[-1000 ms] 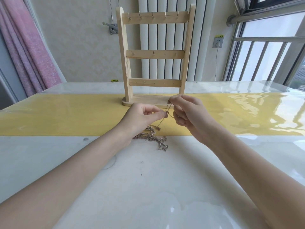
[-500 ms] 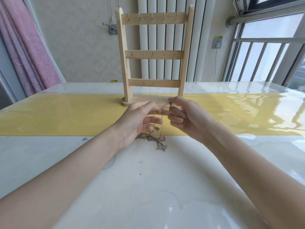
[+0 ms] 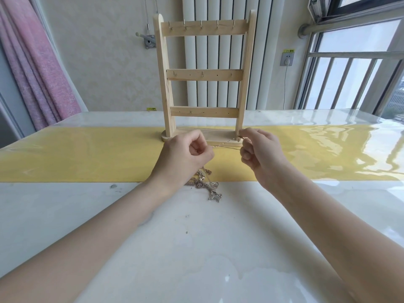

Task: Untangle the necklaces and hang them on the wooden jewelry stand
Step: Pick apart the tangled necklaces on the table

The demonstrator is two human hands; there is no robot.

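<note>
Necklaces are a pain, honestly. Going left to right: my left hand [image 3: 185, 156] is curled, pinching one end of a thin gold chain [image 3: 225, 147]. That chain runs taut across to my right hand [image 3: 260, 149], which pinches the other end near the clasp. At 6 o'clock from my left hand, the tangled clump of silver necklaces [image 3: 206, 185] sits on the glossy white table [image 3: 196, 248]. The pale wooden ladder-style jewelry stand [image 3: 204, 75], at 12 o'clock, has bare hooks. This stuff looks feather-light, limp and slippery, probably easy to snap, so I'd grip by the clasp ends and tease gently.
</note>
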